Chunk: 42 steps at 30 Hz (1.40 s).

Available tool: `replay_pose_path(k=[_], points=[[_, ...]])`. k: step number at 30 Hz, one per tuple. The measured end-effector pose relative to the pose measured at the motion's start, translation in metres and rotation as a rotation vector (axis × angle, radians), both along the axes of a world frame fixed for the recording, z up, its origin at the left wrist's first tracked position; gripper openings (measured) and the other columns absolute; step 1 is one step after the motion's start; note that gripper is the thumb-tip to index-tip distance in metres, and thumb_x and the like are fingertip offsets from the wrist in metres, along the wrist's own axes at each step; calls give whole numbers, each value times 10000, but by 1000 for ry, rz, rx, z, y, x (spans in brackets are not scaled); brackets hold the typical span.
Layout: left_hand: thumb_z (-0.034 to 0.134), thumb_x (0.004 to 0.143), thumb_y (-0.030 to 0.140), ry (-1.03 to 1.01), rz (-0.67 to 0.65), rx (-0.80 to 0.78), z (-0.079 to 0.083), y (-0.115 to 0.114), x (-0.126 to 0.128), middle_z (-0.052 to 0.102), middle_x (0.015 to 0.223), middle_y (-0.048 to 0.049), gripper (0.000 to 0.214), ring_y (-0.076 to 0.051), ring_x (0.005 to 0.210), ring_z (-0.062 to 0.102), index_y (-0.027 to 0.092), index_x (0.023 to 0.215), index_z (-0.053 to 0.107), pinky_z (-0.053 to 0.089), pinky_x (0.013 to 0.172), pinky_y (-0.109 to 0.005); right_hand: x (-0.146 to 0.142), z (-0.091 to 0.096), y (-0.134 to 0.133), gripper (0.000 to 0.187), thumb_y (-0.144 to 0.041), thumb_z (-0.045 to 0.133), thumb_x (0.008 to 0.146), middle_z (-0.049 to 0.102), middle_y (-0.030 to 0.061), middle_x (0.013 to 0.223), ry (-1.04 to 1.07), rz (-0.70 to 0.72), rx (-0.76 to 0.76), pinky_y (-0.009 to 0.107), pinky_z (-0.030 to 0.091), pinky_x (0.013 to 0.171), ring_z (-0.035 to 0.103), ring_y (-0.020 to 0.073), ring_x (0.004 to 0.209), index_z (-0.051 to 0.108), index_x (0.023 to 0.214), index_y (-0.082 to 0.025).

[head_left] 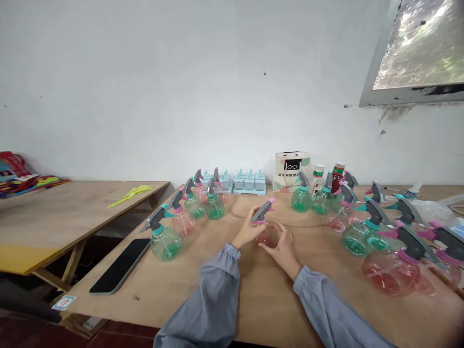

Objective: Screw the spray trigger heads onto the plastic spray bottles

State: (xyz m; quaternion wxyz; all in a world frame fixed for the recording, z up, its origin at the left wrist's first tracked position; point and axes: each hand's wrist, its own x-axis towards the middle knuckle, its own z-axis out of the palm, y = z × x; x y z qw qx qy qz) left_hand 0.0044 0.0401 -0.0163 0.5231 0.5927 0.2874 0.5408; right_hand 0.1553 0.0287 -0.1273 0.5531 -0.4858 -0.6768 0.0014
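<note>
A pink spray bottle (267,236) with a grey trigger head and pink nozzle stands upright at the middle of the wooden table (232,280). My left hand (250,228) grips it at the neck, fingers closed just under the spray head. Around the right side of its round body curves my right hand (282,245), thumb and fingers closed on it. Left of my hands are more spray bottles, among them a green one (166,243) and a pink one (183,221). To the right, a large pink spray bottle (391,273) and a green one (357,239) stand among several others.
A black phone (121,266) lies near the left edge. Along the wall are light-blue ice pop moulds (250,182), a printed paper bag (286,181) and two labelled bottles, one with a white cap (319,169). Another table (83,208) holds a yellow item (132,194).
</note>
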Motion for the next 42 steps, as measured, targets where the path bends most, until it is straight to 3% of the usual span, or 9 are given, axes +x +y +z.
replay_pose_path(k=[4, 8, 12, 17, 21, 25, 32, 38, 42], points=[[827, 637, 317, 101, -22, 54, 1, -5, -13, 630, 884, -2, 488, -157, 837, 612, 214, 1059, 606, 508, 840, -321, -1, 2, -6, 935, -692, 730, 717, 628, 179, 1278, 16, 128, -84, 571, 413, 1052, 583, 356, 1222, 357, 1403, -177], [775, 640, 268, 270, 106, 41, 0, -8, -23, 593, 783, 15, 296, -137, 739, 558, 196, 881, 619, 489, 771, -302, 7, 6, -3, 790, -622, 681, 812, 591, 148, 1340, 18, 303, -157, 499, 423, 1082, 557, 294, 1270, 354, 1409, -222], [729, 626, 248, 336, 183, 55, -5, -7, -30, 570, 756, 19, 226, -142, 722, 531, 212, 817, 612, 468, 755, -296, 45, 20, 33, 608, -599, 537, 907, 533, 168, 1347, 204, -13, -3, 518, 385, 1102, 505, 288, 1288, 409, 1342, -194], [733, 592, 283, 283, 148, -36, -5, -9, -38, 620, 774, -22, 223, -176, 756, 555, 206, 762, 612, 458, 750, -315, 109, 38, 98, 823, -718, 492, 847, 479, 271, 1359, 168, -457, 96, 596, 341, 1087, 431, 386, 1319, 379, 1363, -87], [714, 614, 310, 151, 24, -15, -1, -12, -39, 674, 821, -54, 225, -208, 820, 600, 184, 786, 643, 470, 767, -340, 129, 47, 128, 925, -707, 522, 827, 455, 353, 1363, 16, -518, -37, 577, 368, 1049, 436, 437, 1298, 334, 1378, 12], [660, 653, 299, 52, 5, 63, 3, -14, -37, 706, 869, -79, 172, -244, 867, 635, 200, 791, 688, 484, 825, -392, 126, 51, 137, 908, -629, 608, 790, 483, 350, 1331, -6, -519, -147, 562, 407, 992, 485, 449, 1234, 328, 1380, 2], [693, 573, 235, -45, -152, -55, 18, -28, -34, 720, 879, -64, 438, -233, 786, 647, 231, 1010, 717, 447, 676, -339, 110, 44, 125, 920, -602, 653, 740, 492, 315, 1330, 106, -535, -171, 586, 394, 1009, 495, 452, 1224, 337, 1393, -37], [674, 528, 235, -242, -99, -136, 21, -30, -30, 683, 814, -18, 350, -150, 721, 620, 201, 876, 662, 459, 710, -278, 95, 13, 77, 966, -744, 591, 762, 464, 286, 1366, 155, -367, 25, 578, 404, 1049, 474, 400, 1282, 335, 1401, -66], [679, 507, 225, -229, -117, -160, 21, -28, -30, 683, 785, -14, 385, -148, 693, 610, 204, 891, 671, 447, 659, -264, 83, 0, 41, 1001, -736, 658, 738, 477, 274, 1372, 173, -249, 38, 561, 453, 1024, 539, 364, 1235, 304, 1426, -101]])
